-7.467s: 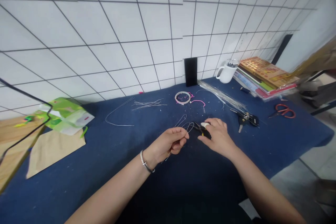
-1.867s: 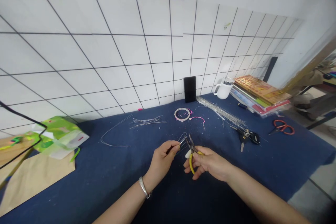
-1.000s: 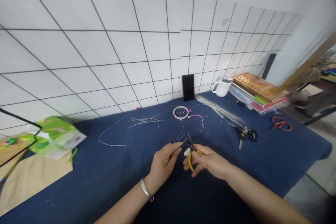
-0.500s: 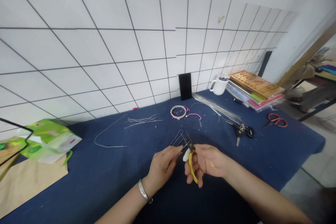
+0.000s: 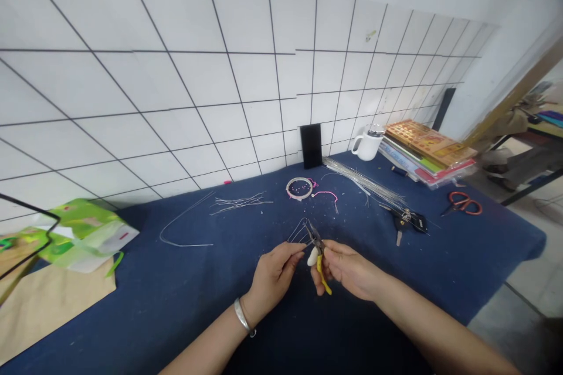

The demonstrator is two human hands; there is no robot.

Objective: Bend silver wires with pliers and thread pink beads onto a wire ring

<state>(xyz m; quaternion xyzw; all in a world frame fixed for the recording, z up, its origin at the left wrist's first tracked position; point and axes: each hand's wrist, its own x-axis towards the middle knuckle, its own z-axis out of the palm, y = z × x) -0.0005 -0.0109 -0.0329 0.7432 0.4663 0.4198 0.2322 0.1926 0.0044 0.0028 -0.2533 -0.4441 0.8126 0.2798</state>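
My left hand (image 5: 273, 274) pinches a bent piece of thin metal wire (image 5: 297, 231), whose looped end points away from me. In my right hand (image 5: 349, 268) is a pair of pliers (image 5: 320, 258) with a yellow handle, its dark narrow jaws at the wire beside my left fingertips. A white rounded piece (image 5: 312, 256) shows next to the pliers; I cannot tell whether it is a handle cover or a wrapped finger. Beyond the hands lies a ring (image 5: 299, 188) with pink beads and a pink string. Exactly where the jaws meet the wire is too small to make out.
Loose wires (image 5: 241, 202) and a long curved wire (image 5: 176, 242) lie left. Behind are a black upright box (image 5: 311, 146) and a wire bundle (image 5: 365, 180). At right are a white mug (image 5: 368, 145), books (image 5: 428, 146), keys (image 5: 401, 222) and scissors (image 5: 461, 203).
My right hand has turned and its fingers have closed further around the pliers, whose jaws look nearer together. My left hand stays almost in place on the wire.
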